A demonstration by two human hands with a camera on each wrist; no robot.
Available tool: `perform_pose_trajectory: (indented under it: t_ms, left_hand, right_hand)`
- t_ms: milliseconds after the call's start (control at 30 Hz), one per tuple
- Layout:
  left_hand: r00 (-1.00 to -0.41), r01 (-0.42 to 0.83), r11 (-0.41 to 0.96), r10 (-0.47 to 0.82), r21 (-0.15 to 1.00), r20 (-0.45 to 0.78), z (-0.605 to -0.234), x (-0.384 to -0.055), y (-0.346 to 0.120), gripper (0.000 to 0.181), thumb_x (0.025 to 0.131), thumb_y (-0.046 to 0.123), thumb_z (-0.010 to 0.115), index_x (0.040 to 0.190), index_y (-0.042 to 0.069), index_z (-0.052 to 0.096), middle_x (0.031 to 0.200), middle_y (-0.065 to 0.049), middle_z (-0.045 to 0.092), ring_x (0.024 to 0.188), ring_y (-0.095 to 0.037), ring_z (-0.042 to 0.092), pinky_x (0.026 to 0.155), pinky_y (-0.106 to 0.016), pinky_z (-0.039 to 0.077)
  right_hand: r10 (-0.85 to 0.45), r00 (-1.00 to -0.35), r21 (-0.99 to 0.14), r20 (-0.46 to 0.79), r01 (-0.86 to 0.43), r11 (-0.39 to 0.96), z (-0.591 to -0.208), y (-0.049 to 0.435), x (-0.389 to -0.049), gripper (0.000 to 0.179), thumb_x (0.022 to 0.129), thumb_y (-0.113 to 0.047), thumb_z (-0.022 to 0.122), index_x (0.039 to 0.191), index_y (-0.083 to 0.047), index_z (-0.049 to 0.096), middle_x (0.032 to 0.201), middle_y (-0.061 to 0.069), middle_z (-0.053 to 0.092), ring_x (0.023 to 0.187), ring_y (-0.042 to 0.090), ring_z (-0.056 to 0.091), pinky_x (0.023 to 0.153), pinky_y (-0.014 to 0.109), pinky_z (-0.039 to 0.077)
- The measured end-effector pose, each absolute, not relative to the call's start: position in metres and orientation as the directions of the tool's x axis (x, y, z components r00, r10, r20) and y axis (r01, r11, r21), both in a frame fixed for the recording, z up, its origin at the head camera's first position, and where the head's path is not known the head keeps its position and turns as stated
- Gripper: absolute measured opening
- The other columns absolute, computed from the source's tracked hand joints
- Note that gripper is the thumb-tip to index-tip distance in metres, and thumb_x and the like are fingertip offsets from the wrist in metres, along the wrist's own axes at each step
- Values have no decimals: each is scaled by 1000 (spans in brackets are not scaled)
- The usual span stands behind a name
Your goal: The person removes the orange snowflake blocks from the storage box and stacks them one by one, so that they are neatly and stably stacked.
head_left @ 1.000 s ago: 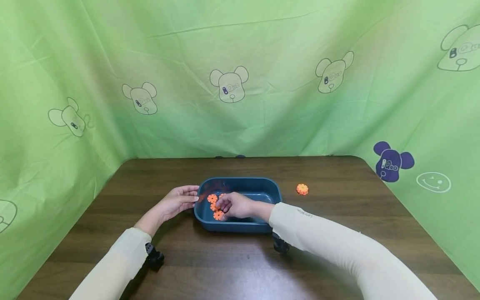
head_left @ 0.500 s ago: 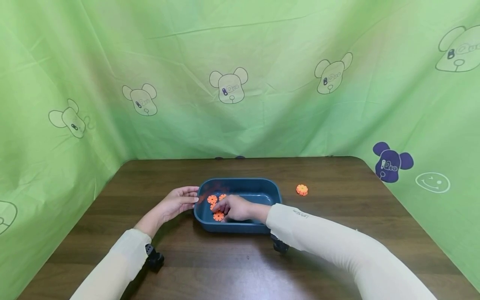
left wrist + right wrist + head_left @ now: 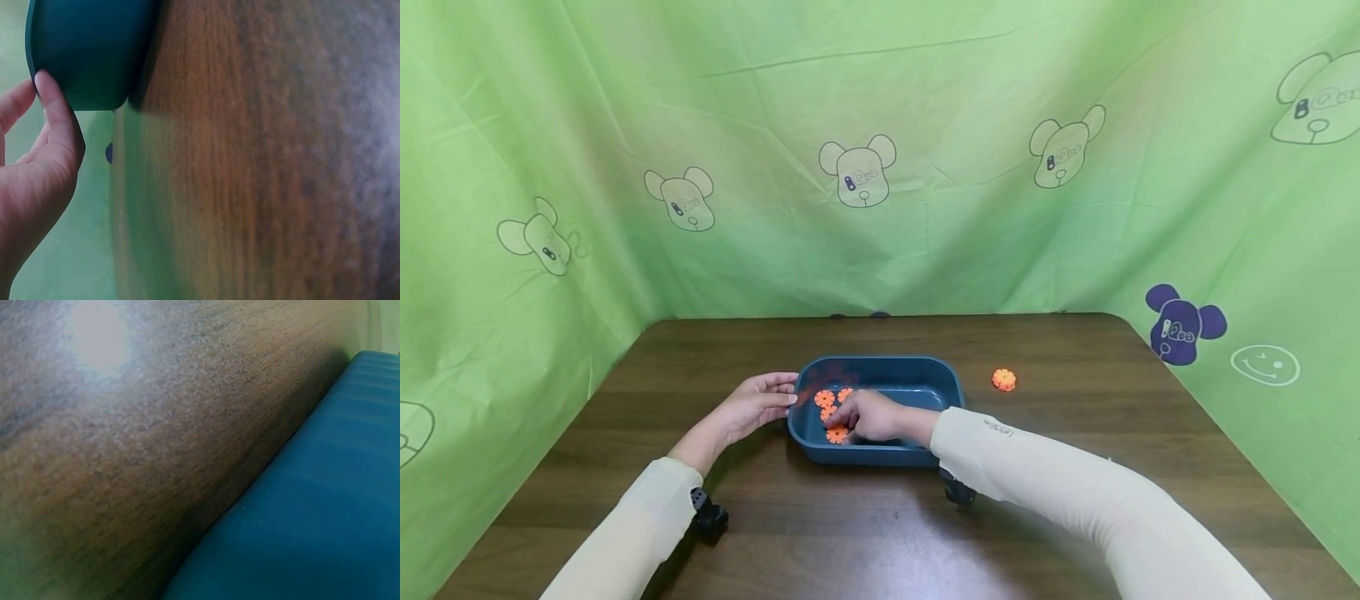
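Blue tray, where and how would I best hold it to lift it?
Probably by the rim at both short ends, one hand from each side: the tray is longer left to right, with raised sides to close fingers over. The left hand touches the left end.

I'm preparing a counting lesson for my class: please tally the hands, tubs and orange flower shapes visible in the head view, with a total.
Hands: 2, left hand and right hand
Tubs: 1 blue tub
Orange flowers: at least 5, 4 inside, 1 outside; some may be hidden
Total: at least 8
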State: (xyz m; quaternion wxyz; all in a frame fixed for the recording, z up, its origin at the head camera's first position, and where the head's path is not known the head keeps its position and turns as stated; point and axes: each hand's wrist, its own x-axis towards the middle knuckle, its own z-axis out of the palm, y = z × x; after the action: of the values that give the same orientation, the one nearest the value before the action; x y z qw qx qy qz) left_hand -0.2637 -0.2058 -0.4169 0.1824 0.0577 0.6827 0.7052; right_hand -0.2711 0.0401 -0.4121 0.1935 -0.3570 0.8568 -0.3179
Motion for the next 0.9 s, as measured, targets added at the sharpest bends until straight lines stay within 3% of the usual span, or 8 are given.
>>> perform_pose_trajectory:
  t_ms: [533,900]
  left_hand:
    - [-930,-178,2,327,984,-169,-418,-262,-204,53,95,0,58,142,-11,36,113,-14,58,93,-15,63,79,-25,54]
    - [-931,-171,2,326,985,-162,-417,-263,-204,53,94,-2,57,142,-11,36,113,-14,57,91,-15,63,78,-25,54]
  right_hand:
    - [-722,-684,-683,-104,-478,552,-415,39,-270,28,84,7,70,108,-7,73,91,-1,64,82,13,56,79,27,49]
    - [-739,-669,-667,-80,-515,538,-410,38,-266,26,82,8,71,105,-4,72,90,1,64,81,15,55,78,27,49]
